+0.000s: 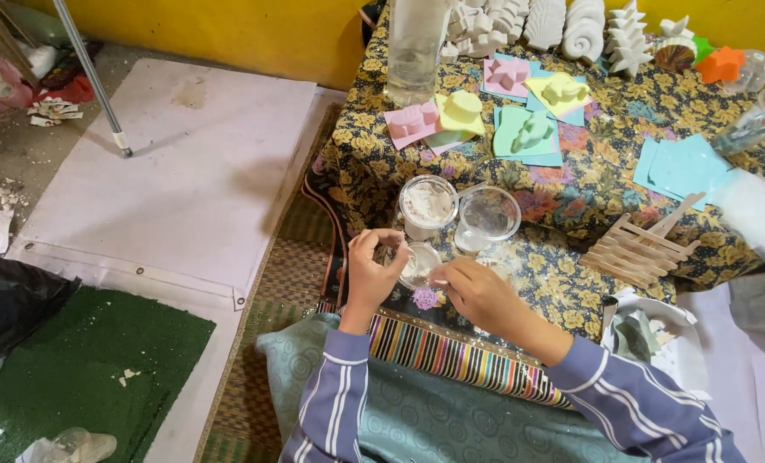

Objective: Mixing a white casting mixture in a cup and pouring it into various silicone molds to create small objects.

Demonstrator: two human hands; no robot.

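Two hands at one small clear cup [418, 262] on flowered cloth [571, 197]: left hand [370, 273] wrapped around its side, right hand [477, 291] pinching at rim. White powder already inside; powder tub [427, 206] half full, second tub [488, 214] empty, coloured moulds [520, 129] still unfilled.

On a low table covered with a dark floral cloth [588, 184], the left hand [370, 273] wraps around a small clear plastic cup [418, 262] holding white powder, close to the near edge. The right hand [478, 293] touches the cup's rim from the other side, fingers pinched. Just behind stand a cup of white powder [427, 204] and an empty clear cup [489, 214], side by side. A clear bottle [415, 47] stands at the far edge. Coloured moulds [528, 133] lie mid-table, white plaster casts [571, 26] along the far edge, wooden sticks [644, 244] toward the right edge.
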